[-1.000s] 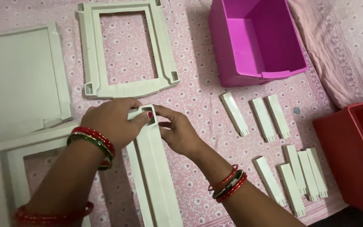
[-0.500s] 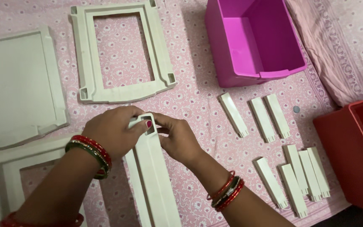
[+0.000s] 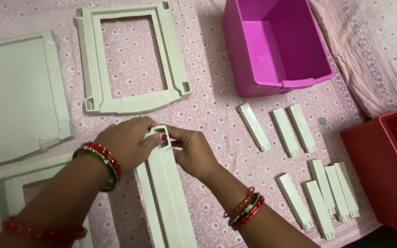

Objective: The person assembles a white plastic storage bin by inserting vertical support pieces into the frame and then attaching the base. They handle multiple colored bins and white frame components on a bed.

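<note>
My left hand (image 3: 126, 142) and my right hand (image 3: 193, 150) meet at the far corner of a long cream plastic frame piece (image 3: 168, 197) that lies on the pink patterned cloth. Both hands pinch that corner, the left from the left side, the right from the right. Red and green bangles ring both wrists. The frame piece runs from my fingers toward the bottom edge of the view. Part of its near end is hidden by my forearms.
A cream open frame (image 3: 129, 59) lies beyond my hands, a cream panel (image 3: 19, 96) at the left, another frame (image 3: 5, 202) at bottom left. A magenta bin (image 3: 272, 46) stands behind, a red bin (image 3: 387, 165) at the right. Several short cream posts (image 3: 295, 131) lie between.
The view has shifted slightly, so my hands and the frame piece sit a little lower in the picture. Both hands stay on the same corner.
</note>
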